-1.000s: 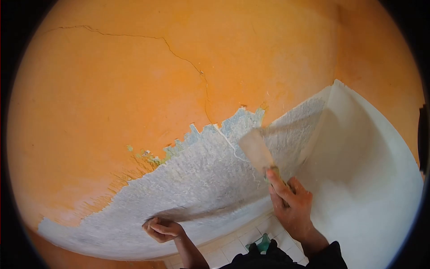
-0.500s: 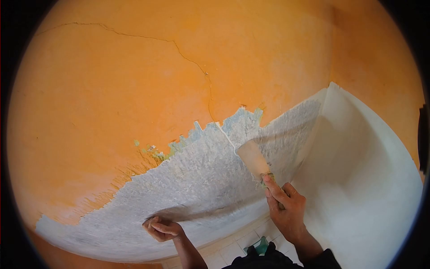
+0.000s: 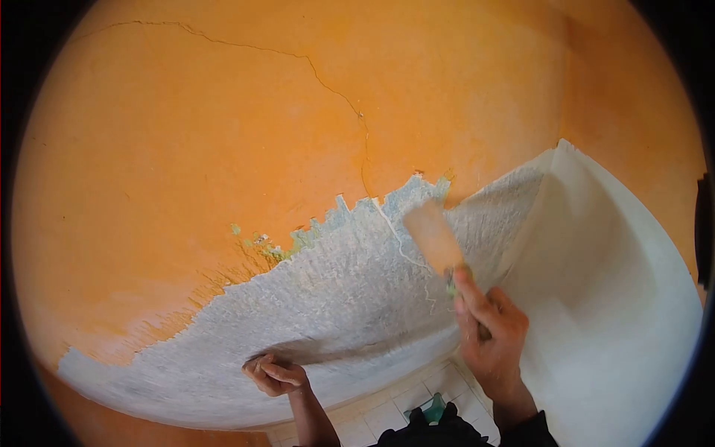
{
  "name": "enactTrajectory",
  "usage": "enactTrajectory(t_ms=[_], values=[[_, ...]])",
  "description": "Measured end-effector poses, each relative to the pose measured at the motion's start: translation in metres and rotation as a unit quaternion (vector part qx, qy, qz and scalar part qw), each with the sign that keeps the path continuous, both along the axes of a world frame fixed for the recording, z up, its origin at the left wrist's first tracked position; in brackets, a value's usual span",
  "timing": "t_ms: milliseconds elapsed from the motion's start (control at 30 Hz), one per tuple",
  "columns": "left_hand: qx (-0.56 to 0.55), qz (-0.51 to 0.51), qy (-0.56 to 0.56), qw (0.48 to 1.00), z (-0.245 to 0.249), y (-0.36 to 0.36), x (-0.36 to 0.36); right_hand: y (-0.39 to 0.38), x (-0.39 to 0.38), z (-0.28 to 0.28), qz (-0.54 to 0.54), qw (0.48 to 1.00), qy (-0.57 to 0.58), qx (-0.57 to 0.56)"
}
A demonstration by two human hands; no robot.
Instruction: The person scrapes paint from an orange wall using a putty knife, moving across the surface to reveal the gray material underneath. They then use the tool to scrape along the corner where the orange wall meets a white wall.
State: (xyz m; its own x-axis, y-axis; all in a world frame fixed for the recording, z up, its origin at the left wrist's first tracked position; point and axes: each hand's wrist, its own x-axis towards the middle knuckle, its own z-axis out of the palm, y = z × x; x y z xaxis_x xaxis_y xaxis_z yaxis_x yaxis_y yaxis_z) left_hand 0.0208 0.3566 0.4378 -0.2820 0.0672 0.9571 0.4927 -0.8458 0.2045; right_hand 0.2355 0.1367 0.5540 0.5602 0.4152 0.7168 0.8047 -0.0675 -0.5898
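My right hand point(image 3: 493, 328) grips the handle of a scraper point(image 3: 435, 240), its index finger stretched along the handle towards the blade. The broad flat blade is slightly blurred and lies over the grey scraped part of the wall point(image 3: 335, 290), just right of a white crack line. Lower left, my left hand point(image 3: 275, 374) is closed in front of the grey surface; whether anything is inside its curled fingers is hidden. Ragged edges of orange paint point(image 3: 194, 149) border the grey part above both hands.
A thin crack runs through the orange paint. On the right, a pale wall point(image 3: 596, 298) meets the grey one at a corner. Below are floor tiles point(image 3: 380, 417), a green object point(image 3: 432, 408) and dark clothing. A dark object point(image 3: 702, 231) shows at the right edge.
My right hand and the scraper have moved up and slightly right across the grey part. The view has shifted a little. My left hand is still closed.
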Motion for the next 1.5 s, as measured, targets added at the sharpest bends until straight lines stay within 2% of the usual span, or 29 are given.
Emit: enactTrajectory(t_ms=[33,167,200,300,400,500,600,700,800,900,1000,1133,1500], values=[[-0.024,0.015,-0.016,0.999,-0.001,-0.003,0.004,-0.002,-0.001,0.002,0.000,1.000,-0.008,-0.012],[0.037,-0.012,0.004,0.999,-0.004,0.006,-0.004,0.004,-0.007,-0.008,0.000,1.000,-0.027,-0.002],[0.019,-0.001,-0.001,1.000,-0.007,0.004,-0.001,0.003,-0.006,-0.012,0.003,0.999,-0.032,0.000],[-0.019,0.019,0.016,1.000,-0.006,0.000,-0.005,0.000,-0.004,0.023,-0.005,0.999,-0.044,0.000],[0.018,0.006,0.021,1.000,-0.007,0.003,-0.007,0.006,-0.013,-0.007,0.004,1.000,-0.017,-0.017],[-0.002,0.001,0.023,1.000,-0.007,-0.004,-0.005,0.003,-0.016,0.019,-0.017,0.999,-0.048,-0.011],[0.025,-0.010,0.017,1.000,-0.003,0.004,-0.006,0.007,-0.022,-0.005,0.017,0.999,-0.032,-0.034],[-0.007,-0.009,-0.008,1.000,-0.007,-0.001,-0.002,0.004,-0.020,0.020,-0.038,0.997,-0.063,0.010],[-0.018,-0.013,-0.003,1.000,-0.006,0.003,-0.004,0.009,-0.024,-0.007,-0.017,0.999,-0.038,-0.016],[-0.006,-0.018,-0.008,1.000,-0.010,0.002,-0.006,0.007,-0.023,0.006,-0.014,1.000,-0.014,-0.002],[0.020,-0.015,0.024,0.999,-0.009,0.005,-0.009,0.011,-0.022,-0.009,-0.015,0.999,-0.038,-0.012],[-0.004,-0.016,0.012,1.000,-0.010,0.000,-0.010,0.011,-0.026,-0.003,-0.024,0.999,-0.022,-0.010],[0.017,-0.030,-0.001,0.999,-0.007,0.004,-0.005,0.013,-0.029,-0.004,-0.028,0.999,-0.023,-0.001]])
